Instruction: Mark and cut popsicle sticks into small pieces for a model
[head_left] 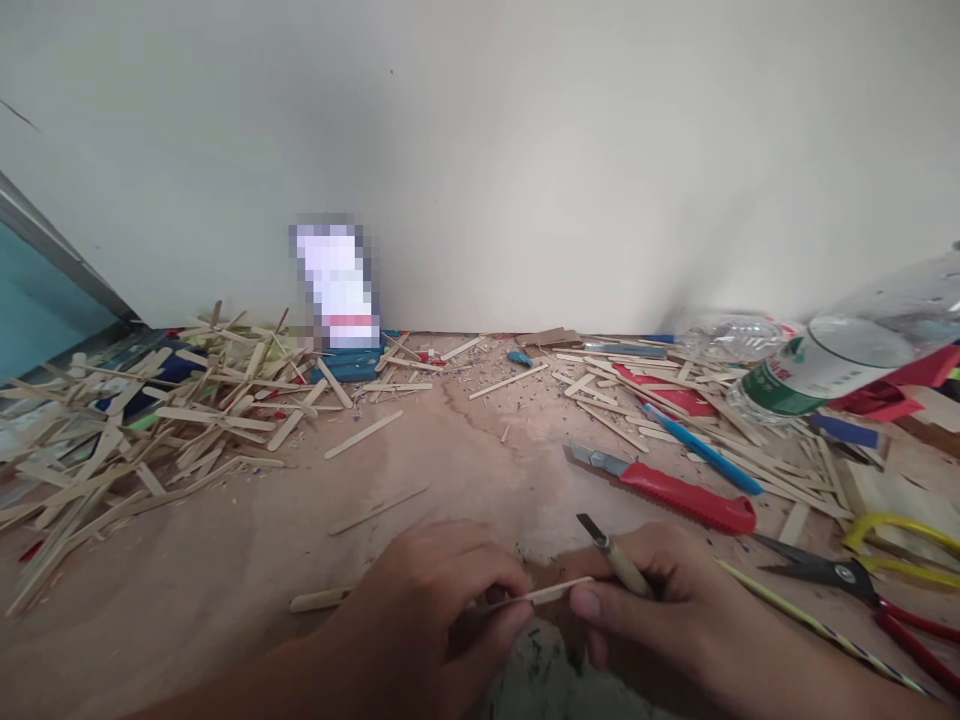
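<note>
My left hand (457,590) is closed, pinching a wooden craft stick (551,592) between thumb and fingers. The stick's far end points toward my right hand (660,600). A small carving knife (624,568) with a wooden handle sits in that closed right hand, its dark blade tilted up and to the left. My right thumb is close to the stick's end; whether they touch I cannot tell. Beneath my left wrist another craft stick (319,600) lies partly hidden. Beyond my right hand rests a red utility knife (675,490) with its blade out.
A heap of craft sticks (217,420) covers the left side, near a propped, blurred phone (339,285). To the right lie a blue pen (701,447), scissors (847,572), a striped rod (817,625), more sticks and a plastic bottle (817,365). A wall (525,170) stands behind.
</note>
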